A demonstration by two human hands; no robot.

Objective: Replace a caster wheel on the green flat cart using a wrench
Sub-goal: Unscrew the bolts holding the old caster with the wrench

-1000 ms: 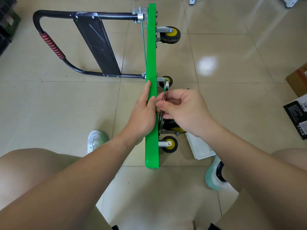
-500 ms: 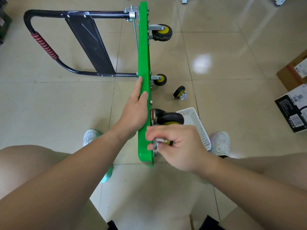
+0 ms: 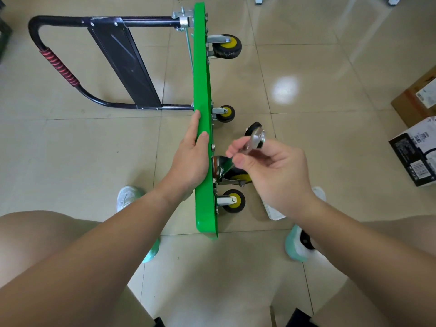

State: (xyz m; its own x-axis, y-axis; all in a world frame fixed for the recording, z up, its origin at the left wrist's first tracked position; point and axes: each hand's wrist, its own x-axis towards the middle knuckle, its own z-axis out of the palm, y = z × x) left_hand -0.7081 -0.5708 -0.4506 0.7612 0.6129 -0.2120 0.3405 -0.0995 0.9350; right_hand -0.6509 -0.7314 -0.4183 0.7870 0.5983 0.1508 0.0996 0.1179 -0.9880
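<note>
Just right of the cart [image 3: 202, 67], right grip [image 3: 276, 171] pinches the wrench [image 3: 256, 140]; left grip [image 3: 191, 159] spread on it.

Left hand [image 3: 188, 159] flat against the upended green cart [image 3: 202, 67], silvery wrench [image 3: 254, 140] between fingertips of the right hand [image 3: 277, 172].

Glossy beige tile floor [image 3: 70, 149], light glare [image 3: 285, 89]; cardboard boxes [image 3: 417, 100] at right.

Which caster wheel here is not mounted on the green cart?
The loose caster lying on the floor right of the green cart, partly hidden behind the wrench that the right hand holds. The other four are mounted along the cart's underside.
</note>
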